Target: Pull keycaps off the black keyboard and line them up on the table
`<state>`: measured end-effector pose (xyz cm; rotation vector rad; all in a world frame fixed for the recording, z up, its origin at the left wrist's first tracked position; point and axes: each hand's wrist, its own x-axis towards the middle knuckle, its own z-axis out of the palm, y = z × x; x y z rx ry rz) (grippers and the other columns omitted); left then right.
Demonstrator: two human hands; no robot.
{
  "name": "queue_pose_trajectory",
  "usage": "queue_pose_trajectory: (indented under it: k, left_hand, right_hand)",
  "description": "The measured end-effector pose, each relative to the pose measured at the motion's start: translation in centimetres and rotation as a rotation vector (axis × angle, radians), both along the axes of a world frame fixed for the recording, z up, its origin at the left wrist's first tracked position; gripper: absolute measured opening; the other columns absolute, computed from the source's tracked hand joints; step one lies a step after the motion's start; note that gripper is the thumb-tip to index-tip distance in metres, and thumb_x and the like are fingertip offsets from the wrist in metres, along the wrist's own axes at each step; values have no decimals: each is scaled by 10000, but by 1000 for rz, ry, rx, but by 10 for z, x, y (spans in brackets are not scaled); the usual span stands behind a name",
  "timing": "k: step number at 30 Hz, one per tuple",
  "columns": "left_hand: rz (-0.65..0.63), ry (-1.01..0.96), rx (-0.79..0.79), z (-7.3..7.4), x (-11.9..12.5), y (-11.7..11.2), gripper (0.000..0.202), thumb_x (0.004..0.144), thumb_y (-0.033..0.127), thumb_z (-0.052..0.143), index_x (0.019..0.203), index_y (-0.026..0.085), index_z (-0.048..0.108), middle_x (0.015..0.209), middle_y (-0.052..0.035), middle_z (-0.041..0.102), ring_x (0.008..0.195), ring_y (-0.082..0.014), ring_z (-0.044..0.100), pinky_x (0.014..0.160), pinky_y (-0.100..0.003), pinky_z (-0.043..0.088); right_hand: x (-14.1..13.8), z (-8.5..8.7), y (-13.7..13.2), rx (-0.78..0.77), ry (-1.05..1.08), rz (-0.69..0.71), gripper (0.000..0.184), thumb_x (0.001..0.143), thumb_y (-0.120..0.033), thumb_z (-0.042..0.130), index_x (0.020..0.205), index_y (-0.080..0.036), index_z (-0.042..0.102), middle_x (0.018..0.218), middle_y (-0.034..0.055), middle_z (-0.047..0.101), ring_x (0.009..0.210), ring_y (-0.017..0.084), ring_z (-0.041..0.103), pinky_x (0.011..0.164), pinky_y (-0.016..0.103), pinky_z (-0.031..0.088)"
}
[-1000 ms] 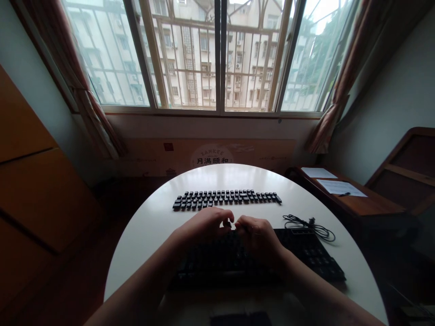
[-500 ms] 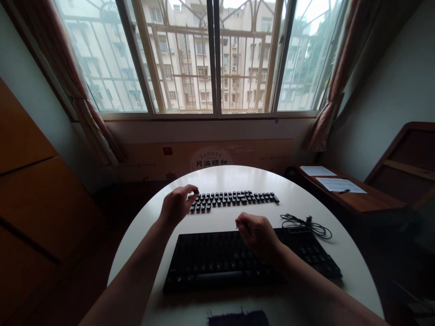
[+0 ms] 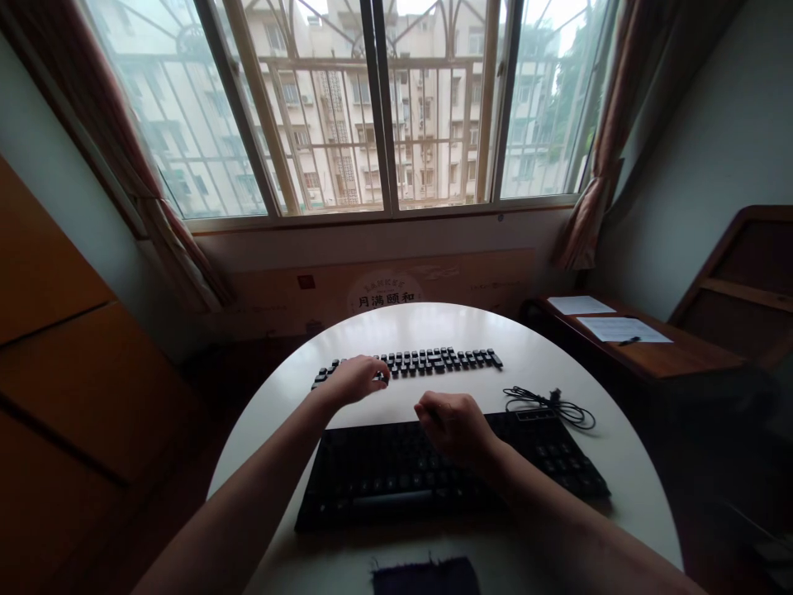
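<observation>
My left hand [image 3: 356, 380] is over the left part of the rows of loose black keycaps [image 3: 427, 361]. Its thumb and fingertips are closed around a small black keycap [image 3: 382, 378], low at the right end of the short front row. Several keycaps behind the hand are hidden. My right hand [image 3: 455, 423] is a closed fist above the black keyboard [image 3: 372, 463]. A slim dark tool, apparently a wire keycap puller [image 3: 437, 416], is mostly hidden in it. The keyboard's upper area looks dark and bare, while keys remain at its front and right.
A coiled black cable [image 3: 557, 405] lies behind the keyboard's right end. A dark frayed cloth [image 3: 427, 576] is at the near side of the round white table [image 3: 248, 463]. Papers [image 3: 623, 329] and a pen lie on a wooden side table [image 3: 700, 359] to the right.
My left hand has come right and down with the keycap, from above the row's left end to the front row's right end. My right hand stays closed over the keyboard, turned slightly.
</observation>
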<state>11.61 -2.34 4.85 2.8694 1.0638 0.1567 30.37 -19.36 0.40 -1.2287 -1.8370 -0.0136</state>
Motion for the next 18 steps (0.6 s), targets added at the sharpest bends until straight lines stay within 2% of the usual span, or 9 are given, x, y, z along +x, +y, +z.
queue_pose_trajectory:
  k: [4,10,18]
  left_hand:
    - [-6,25,-22,-13,7,4,167,808,297,665,950,292,752,932,-13,735,880,-227,669,705,-269,474]
    - [-41,12,-15,-32,-4,13,188,793,282,666,958,297,754,929,-12,746,883,-229,681,751,-283,491]
    - [-50,-95,42,-44,-6,15,203,834,256,625,985,294,755,1017,-19,758,930,-247,692,809,-327,522]
  right_hand:
    - [-1,0,0,-10,-10,26,236,946,-268,497,741,-181,578,604,-10,592,512,101,475,551,223,296]
    - [0,0,0,-35,3,46,235,939,-255,505,725,-180,567,598,-17,578,505,94,466,539,225,294]
    - [-1,2,-1,-92,39,88,242,943,-238,496,718,-177,560,592,-15,562,504,95,476,531,221,313]
